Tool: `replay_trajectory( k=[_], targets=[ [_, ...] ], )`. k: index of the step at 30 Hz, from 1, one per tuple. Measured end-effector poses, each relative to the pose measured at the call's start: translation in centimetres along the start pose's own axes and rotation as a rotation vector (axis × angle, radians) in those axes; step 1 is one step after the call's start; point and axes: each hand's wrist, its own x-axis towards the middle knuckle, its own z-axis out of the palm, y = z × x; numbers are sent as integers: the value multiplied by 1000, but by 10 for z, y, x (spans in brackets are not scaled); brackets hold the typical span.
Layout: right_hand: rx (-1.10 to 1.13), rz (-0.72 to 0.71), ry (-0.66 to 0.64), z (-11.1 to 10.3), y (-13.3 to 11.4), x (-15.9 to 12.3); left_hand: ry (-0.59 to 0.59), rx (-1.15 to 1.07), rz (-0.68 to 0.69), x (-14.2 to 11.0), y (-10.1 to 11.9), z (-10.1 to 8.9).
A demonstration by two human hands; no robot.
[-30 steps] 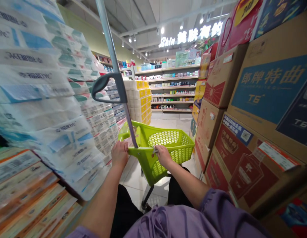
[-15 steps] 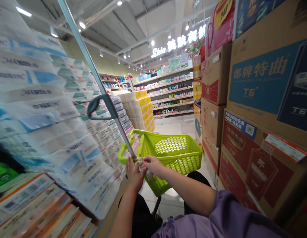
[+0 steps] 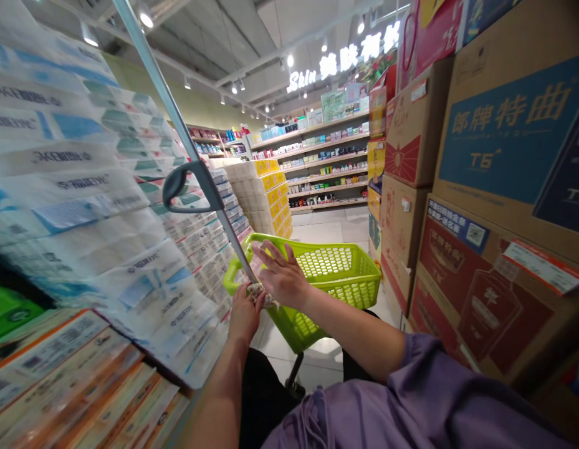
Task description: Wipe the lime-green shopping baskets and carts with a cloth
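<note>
A lime-green rolling shopping basket (image 3: 345, 252) stands tilted in front of my legs. Its long metal pole (image 3: 233, 240) slants up to the left and carries a grey loop grip (image 3: 189, 187). At the pole's foot, by the basket's near rim, my left hand (image 3: 245, 317) is closed on a small crumpled cloth (image 3: 261, 295), pale with a darker pattern. My right hand (image 3: 285, 274) is raised just right of the pole over the rim, its fingers spread and nothing seen in them. It hides part of the rim and of the cloth.
Tall stacks of wrapped tissue packs (image 3: 83, 187) rise on the left, with flat orange-edged boxes (image 3: 83, 380) below them. Liquor cartons (image 3: 495, 137) are piled close on the right. Tiled floor (image 3: 326, 227) runs ahead to shelves of small goods (image 3: 326, 165).
My right hand went from the rim to the cloth beside my left hand, then lifted with its fingers spread. My left hand moved from the left rim to the pole's foot and now holds the cloth.
</note>
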Motion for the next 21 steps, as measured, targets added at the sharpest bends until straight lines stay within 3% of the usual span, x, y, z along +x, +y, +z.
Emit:
replay_trajectory(
  k=[4, 10, 15, 18, 21],
  targets=[
    [-84, -51, -76, 1, 4, -3, 22, -26, -18, 1, 4, -3],
    [113, -108, -391, 51, 6, -49, 8, 34, 61, 0, 4, 1],
    [184, 74, -213, 83, 24, -69, 56, 4, 49, 3, 15, -3],
    [154, 170, -148, 82, 48, -76, 61, 21, 46, 4, 26, -6],
    [118, 208, -204, 74, 66, -87, 5, 132, 61, 5, 34, -4]
  ],
)
